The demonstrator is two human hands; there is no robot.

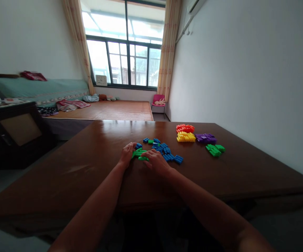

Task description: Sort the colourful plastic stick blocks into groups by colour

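Several green blocks [140, 153] lie on the brown table between my two hands. My left hand [127, 153] rests at their left side, its fingers curved together beside a green block and a blue one; what it grips, if anything, is too small to tell. From the right, my right hand [155, 160] reaches over the green blocks, fingers bent down on them, with the fingertips partly hidden. Loose blue blocks [167, 150] spread just beyond and to the right of my right hand. A green block [150, 141] sits among blue ones farther back.
On the table's [88, 175] right side are groups of red [185, 128], yellow [185, 137], purple [205, 138] and green blocks [215, 149]. Behind stand a bed [114, 110] and a pink chair [158, 99]. A dark cabinet [17, 129] is at the left.
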